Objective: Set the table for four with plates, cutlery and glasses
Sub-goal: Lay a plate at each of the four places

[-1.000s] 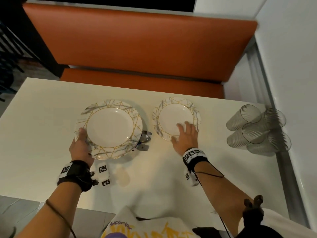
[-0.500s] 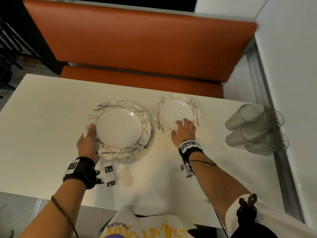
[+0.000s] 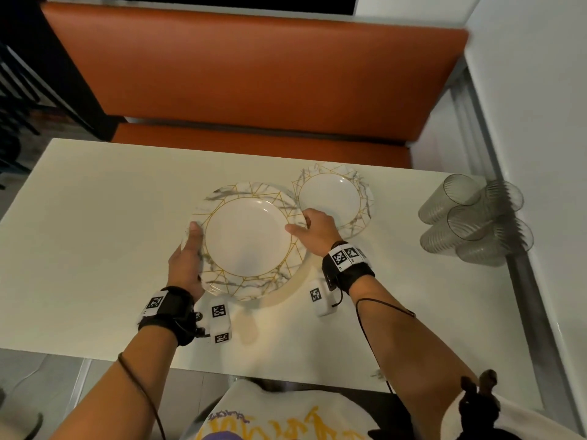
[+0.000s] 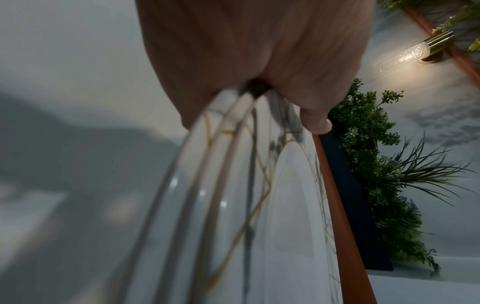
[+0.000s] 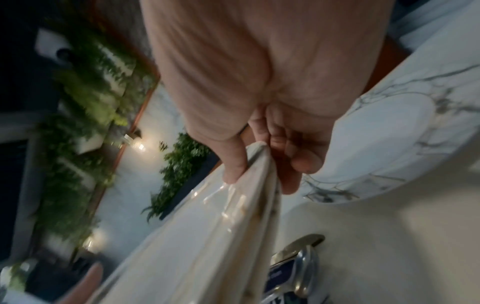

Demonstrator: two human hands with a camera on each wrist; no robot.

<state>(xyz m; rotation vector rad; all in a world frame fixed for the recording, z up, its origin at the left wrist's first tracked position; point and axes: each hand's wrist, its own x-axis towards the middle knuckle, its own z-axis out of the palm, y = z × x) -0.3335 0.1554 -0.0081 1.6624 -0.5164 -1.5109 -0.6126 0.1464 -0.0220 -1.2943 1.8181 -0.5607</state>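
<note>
A stack of large marble-and-gold plates (image 3: 247, 239) sits mid-table, held by both hands. My left hand (image 3: 187, 258) grips its left rim, thumb on top; the left wrist view shows several rims (image 4: 233, 205) between thumb and fingers (image 4: 252, 115). My right hand (image 3: 313, 230) pinches the right rim, thumb above and fingers below (image 5: 265, 164). The stack (image 5: 207, 236) is raised a little above the table on that side. Cutlery (image 5: 298, 263) lies under it, hidden in the head view. Smaller matching plates (image 3: 330, 198) rest just behind my right hand.
Several clear ribbed glasses (image 3: 473, 220) lie on their sides at the table's right edge by the wall. The white table (image 3: 95, 233) is bare to the left. An orange bench (image 3: 254, 74) runs along the far side.
My right hand left the smaller plates and took the large stack's right rim. The large stack moved right, closer to the smaller plates, and now covers the cutlery.
</note>
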